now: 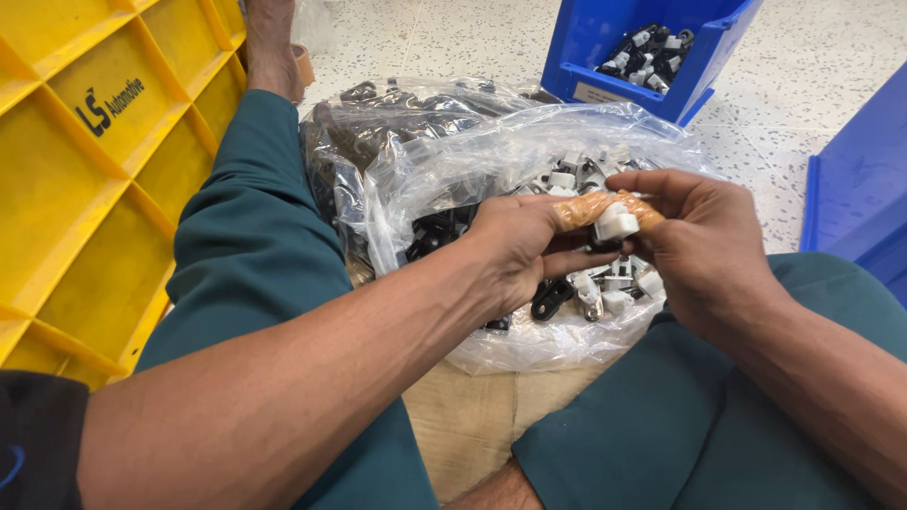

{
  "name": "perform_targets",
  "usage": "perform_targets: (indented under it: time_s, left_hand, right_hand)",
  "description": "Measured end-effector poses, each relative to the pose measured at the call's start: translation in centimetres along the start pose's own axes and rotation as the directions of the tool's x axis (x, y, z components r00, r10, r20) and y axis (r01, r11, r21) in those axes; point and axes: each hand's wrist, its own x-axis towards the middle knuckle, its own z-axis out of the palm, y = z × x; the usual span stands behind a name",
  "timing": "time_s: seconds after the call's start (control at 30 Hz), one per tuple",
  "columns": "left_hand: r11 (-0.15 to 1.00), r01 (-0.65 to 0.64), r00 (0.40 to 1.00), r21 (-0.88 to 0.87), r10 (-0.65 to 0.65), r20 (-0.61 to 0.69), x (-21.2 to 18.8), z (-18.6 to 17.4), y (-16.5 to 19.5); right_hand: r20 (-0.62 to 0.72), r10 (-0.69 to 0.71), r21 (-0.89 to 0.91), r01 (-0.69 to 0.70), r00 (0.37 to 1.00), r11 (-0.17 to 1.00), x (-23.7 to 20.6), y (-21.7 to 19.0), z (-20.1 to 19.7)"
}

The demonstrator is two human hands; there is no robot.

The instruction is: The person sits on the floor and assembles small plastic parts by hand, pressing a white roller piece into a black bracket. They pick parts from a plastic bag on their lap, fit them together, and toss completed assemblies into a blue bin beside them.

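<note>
Pinching a white clip (pixel 618 223), both hands' fingers (pixel 605 210) seem closed (thumbs taped).

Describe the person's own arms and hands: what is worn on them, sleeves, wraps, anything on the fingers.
Both forearms are bare. The left arm ends in a black sleeve with a bit of blue trim at the upper arm. The left hand has a tan finger wrap; the right hand has a matching one. No gloves, watch or rings show.

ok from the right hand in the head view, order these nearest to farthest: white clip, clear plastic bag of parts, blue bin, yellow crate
1. White clip: pinched at the fingertips of the right hand.
2. Clear plastic bag of parts: just under and beyond the hand.
3. Blue bin: on the floor, farther ahead.
4. Yellow crate: far left, past the left leg.
</note>
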Motion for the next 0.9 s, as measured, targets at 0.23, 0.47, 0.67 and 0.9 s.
perform_targets:
  time_s: [0.23, 0.47, 0.67, 0.9]
  left_hand:
    - [0.998, 0.057, 0.998, -0.011, -0.057, 0.007, 0.5, -0.7, -0.2]
    - [0.993, 0.117, 0.984, -0.028, -0.112, 0.137, 1.8, -1.3, -0.7]
    - [0.985, 0.154, 0.958, -0.083, -0.129, 0.256, 2.2, -1.9, -0.4]
    - [0.972, 0.231, 0.954, -0.041, -0.219, 0.203, 1.6, -1.7, -0.3]
  right_hand:
    - [0.196, 0.229, 0.199, -0.268, 0.953, 0.943, 1.3, -0.9, -0.5]
    - [0.321, 0.175, 0.096, -0.215, 0.931, 0.972, 3.4, -0.2, -1.4]
    - [0.327, 0.195, 0.074, -0.23, 0.925, 0.97, 3.3, -0.9, -1.3]
    - [0.461, 0.354, -0.028, -0.386, 0.814, 0.922, 3.0, -4.1, -0.7]
